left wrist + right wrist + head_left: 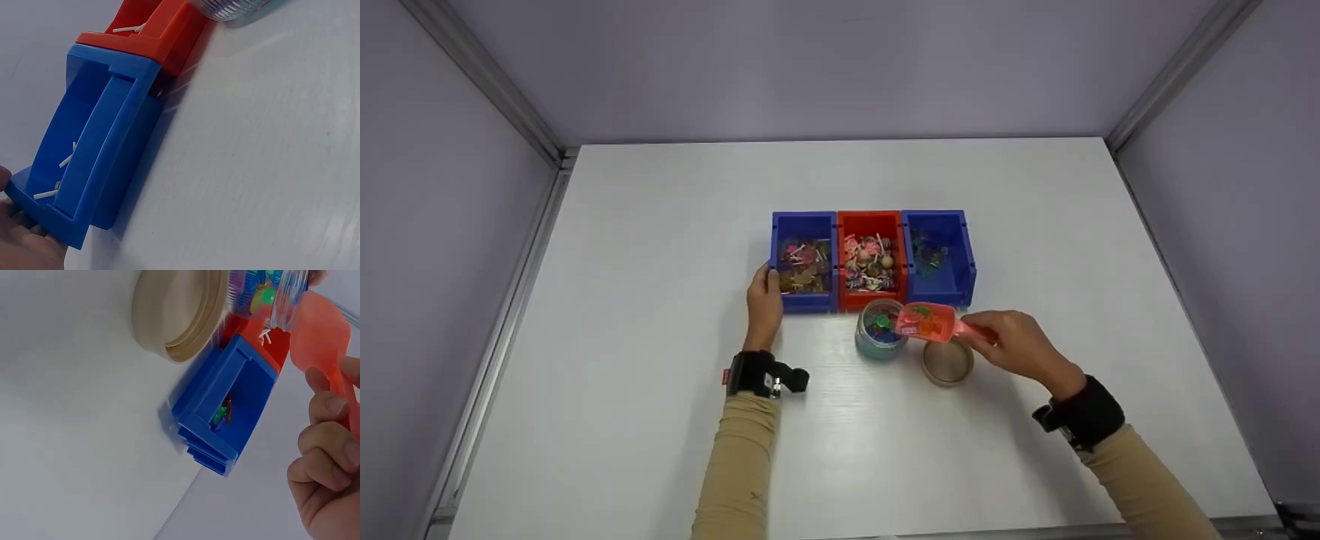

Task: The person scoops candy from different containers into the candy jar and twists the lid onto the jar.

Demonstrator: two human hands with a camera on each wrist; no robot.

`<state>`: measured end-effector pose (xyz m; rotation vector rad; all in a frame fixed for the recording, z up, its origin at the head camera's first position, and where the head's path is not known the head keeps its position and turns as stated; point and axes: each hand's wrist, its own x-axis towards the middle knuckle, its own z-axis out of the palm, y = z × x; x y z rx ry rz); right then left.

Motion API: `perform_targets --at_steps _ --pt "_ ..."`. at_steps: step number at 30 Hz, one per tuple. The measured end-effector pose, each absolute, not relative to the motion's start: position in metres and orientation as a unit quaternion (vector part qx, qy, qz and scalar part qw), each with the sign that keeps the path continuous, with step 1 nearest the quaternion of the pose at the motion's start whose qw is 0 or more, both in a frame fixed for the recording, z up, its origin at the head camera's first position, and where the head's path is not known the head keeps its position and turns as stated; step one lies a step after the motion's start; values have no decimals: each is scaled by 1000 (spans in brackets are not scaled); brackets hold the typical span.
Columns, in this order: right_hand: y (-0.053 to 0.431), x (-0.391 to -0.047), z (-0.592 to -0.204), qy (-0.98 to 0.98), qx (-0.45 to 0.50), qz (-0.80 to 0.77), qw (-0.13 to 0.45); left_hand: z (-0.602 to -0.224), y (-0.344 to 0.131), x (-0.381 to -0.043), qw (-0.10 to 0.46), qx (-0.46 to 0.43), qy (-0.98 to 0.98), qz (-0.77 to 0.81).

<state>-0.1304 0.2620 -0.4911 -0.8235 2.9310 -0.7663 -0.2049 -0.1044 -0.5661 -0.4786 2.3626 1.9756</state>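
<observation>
My left hand [765, 306] grips the side wall of the left blue bin [810, 303], thumb at the rim and fingers against the outside. That bin holds wrapped candies, some with white sticks. In my right hand [1020, 346] is the handle of a translucent red scoop [320, 329]. Several small colourful pieces lie in the scoop, whose front edge is over the rim of a clear jar [877, 348]. More coloured pieces fill the jar. Beside it, below the scoop, a round beige lid [948, 363] rests on the table.
A red bin [872, 301] with lollipops stands between the left bin and a right blue bin [956, 277]. Green and other coloured pieces lie inside the right one. The white table [645, 262] is bordered by pale walls [840, 67] behind and at both sides.
</observation>
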Motion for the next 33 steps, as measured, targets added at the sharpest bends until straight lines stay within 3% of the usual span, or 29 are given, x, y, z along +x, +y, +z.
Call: perform_targets --at_steps 14,33 --pt "246 -140 -459 949 -262 -172 35 -566 -103 -206 10 -157 753 639" --pt "234 -142 -448 950 -272 -153 19 -567 -104 -205 5 -146 750 646"
